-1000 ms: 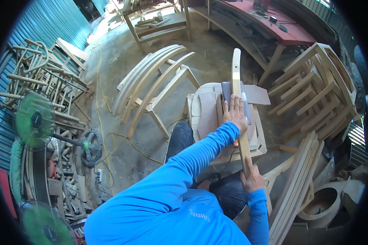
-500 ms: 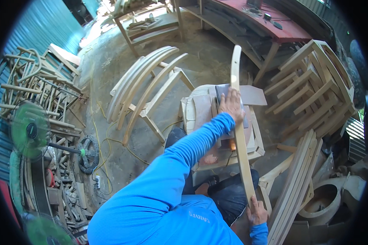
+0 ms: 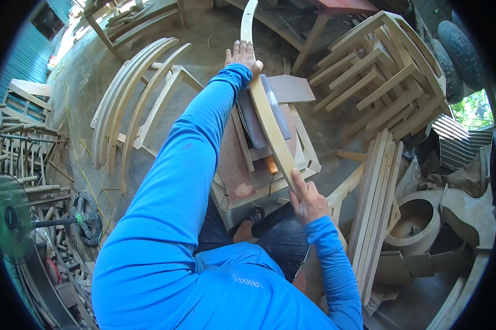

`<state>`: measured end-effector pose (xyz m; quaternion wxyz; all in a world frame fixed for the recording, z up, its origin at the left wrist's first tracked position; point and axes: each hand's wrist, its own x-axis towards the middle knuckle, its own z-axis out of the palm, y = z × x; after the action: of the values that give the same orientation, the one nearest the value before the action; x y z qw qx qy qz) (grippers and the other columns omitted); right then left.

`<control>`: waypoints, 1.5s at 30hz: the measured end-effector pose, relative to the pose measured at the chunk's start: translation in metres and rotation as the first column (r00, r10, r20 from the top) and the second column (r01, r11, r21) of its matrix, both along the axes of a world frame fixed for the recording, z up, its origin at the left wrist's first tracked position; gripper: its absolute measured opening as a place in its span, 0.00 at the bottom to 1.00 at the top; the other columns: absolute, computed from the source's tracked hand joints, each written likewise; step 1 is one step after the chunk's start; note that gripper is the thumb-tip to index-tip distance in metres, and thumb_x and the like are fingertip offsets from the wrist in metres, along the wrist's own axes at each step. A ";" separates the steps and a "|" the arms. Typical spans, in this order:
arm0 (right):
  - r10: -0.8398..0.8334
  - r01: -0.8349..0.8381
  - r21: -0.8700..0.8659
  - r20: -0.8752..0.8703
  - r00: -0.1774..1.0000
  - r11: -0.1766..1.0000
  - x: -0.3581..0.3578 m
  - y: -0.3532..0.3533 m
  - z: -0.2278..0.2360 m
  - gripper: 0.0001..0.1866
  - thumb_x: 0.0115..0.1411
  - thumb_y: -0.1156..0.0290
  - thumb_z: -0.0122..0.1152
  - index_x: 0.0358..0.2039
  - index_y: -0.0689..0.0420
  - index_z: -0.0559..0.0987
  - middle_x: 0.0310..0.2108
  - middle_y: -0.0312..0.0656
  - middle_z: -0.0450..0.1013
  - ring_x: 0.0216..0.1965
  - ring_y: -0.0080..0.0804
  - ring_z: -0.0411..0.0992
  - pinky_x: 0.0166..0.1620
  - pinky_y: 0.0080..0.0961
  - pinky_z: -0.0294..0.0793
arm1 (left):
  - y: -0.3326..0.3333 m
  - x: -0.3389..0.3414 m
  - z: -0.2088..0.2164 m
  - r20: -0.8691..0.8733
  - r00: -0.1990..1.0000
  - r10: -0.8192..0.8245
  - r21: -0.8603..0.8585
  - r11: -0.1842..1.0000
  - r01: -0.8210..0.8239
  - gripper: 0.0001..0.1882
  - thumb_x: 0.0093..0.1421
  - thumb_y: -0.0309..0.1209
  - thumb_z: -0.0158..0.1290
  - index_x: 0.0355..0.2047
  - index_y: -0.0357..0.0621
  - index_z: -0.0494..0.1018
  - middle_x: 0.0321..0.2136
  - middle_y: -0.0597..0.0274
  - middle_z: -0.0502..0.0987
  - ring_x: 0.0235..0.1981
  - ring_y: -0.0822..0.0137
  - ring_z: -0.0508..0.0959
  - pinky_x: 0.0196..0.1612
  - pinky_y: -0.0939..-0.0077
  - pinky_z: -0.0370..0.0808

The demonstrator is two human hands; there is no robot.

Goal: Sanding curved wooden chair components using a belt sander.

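Note:
A long, curved wooden slat (image 3: pixel 272 137) slants across the middle, from beyond the work stand to near my lap. My left hand (image 3: pixel 243 56) grips it toward the far end, fingers lying over the wood. At the near end my right hand (image 3: pixel 307 199) is closed round the slat, one finger stretched along it. Beneath the slat a grey flat-topped block (image 3: pixel 276 113), its kind unclear, sits on a wooden stand (image 3: pixel 312 170). An orange part (image 3: pixel 270 164) shows beside the slat. Whether the slat touches the grey surface, I cannot tell.
Similar curved slats (image 3: pixel 128 93) rest on a wooden frame at the left. A stack of chair frames (image 3: pixel 380 71) stands at the right, with straight boards (image 3: pixel 372 212) leaning nearer. A fan (image 3: pixel 10 217) and yellow cord (image 3: pixel 83 170) are at the left.
The slat has slid away from me over the stand. My right hand has moved forward with it, and my left hand has reached farther out. The view has shifted to the right.

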<state>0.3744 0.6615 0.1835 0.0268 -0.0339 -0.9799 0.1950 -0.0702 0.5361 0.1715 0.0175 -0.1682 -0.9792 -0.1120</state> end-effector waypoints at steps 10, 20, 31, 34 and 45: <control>0.009 -0.007 -0.051 0.035 0.999 0.999 0.044 0.004 -0.003 0.40 0.60 0.62 0.66 0.72 0.38 0.62 0.37 0.49 0.74 0.31 0.55 0.76 0.34 0.49 0.79 | 0.004 0.161 0.003 0.059 0.995 0.086 0.028 0.996 -0.088 0.48 0.63 0.47 0.47 0.76 0.38 0.42 0.78 0.48 0.39 0.79 0.49 0.35 0.76 0.42 0.34; 0.129 -0.140 -0.033 -0.224 0.966 0.990 0.158 0.029 -0.013 0.32 0.53 0.71 0.70 0.61 0.52 0.76 0.48 0.47 0.75 0.45 0.51 0.73 0.48 0.44 0.73 | 0.007 0.247 -0.002 0.056 0.995 0.078 0.116 0.990 -0.084 0.49 0.59 0.47 0.50 0.75 0.36 0.47 0.77 0.48 0.42 0.79 0.50 0.35 0.75 0.38 0.30; 0.091 -0.056 0.141 -0.257 0.962 0.988 0.044 -0.010 -0.006 0.23 0.62 0.63 0.64 0.57 0.49 0.81 0.63 0.48 0.71 0.66 0.56 0.62 0.68 0.55 0.57 | -0.010 0.127 0.008 0.083 0.996 0.037 0.211 0.976 -0.054 0.47 0.59 0.47 0.48 0.75 0.40 0.47 0.77 0.50 0.43 0.78 0.49 0.38 0.76 0.39 0.32; 0.096 -0.037 0.237 -0.243 0.965 0.971 0.014 -0.019 -0.004 0.24 0.61 0.65 0.64 0.59 0.46 0.80 0.65 0.48 0.69 0.69 0.58 0.58 0.70 0.57 0.53 | -0.004 0.094 0.003 0.106 0.994 0.026 0.208 0.977 -0.047 0.48 0.60 0.48 0.48 0.76 0.42 0.46 0.77 0.50 0.43 0.79 0.50 0.38 0.76 0.40 0.33; 0.138 -0.029 0.341 -0.300 0.944 0.940 -0.124 -0.046 -0.005 0.24 0.64 0.66 0.64 0.61 0.44 0.78 0.65 0.43 0.71 0.69 0.53 0.60 0.71 0.54 0.50 | -0.023 -0.056 -0.017 0.013 0.994 0.105 0.323 0.941 -0.104 0.48 0.58 0.53 0.52 0.76 0.52 0.50 0.77 0.53 0.48 0.78 0.53 0.45 0.76 0.43 0.40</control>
<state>0.2499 0.6158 0.1784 0.1820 0.0451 -0.9818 0.0309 -0.1265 0.5129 0.1545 0.0528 -0.1110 -0.9551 -0.2695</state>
